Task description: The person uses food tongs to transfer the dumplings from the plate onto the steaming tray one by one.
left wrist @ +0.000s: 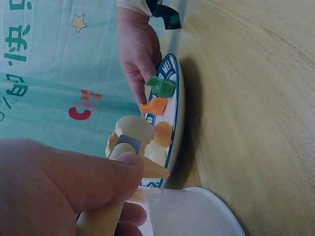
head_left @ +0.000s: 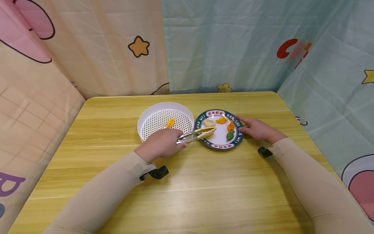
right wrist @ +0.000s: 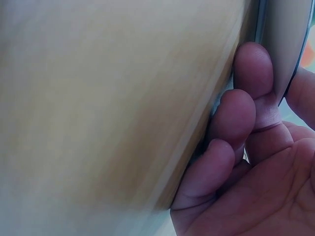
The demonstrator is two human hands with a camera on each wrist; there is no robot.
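Observation:
My left hand (head_left: pixel 163 143) holds metal tongs (head_left: pixel 188 139) with cream scalloped tips, which reach over the left part of a round plate (head_left: pixel 219 137). The plate is white with a dark green lettered rim. Near the tips lie a white dumpling-shaped piece (head_left: pixel 208 123) and a yellow-orange one (head_left: pixel 210 136), partly hidden by the tongs; whether they pinch it I cannot tell. Also on the plate are a yellow piece (head_left: pixel 221 120), an orange one (head_left: pixel 230 125) and a green one (head_left: pixel 230 135). At the plate's right edge, my right hand (head_left: pixel 258 130) grips the rim, fingers underneath and thumb above.
Left of the plate, close beside it, stands a round white basket (head_left: pixel 152 122) with a perforated bottom, a yellow piece (head_left: pixel 170 123) inside. Both stand on a wooden table (head_left: pixel 187 195). Printed curtains (head_left: pixel 222 48) hang behind and at the sides.

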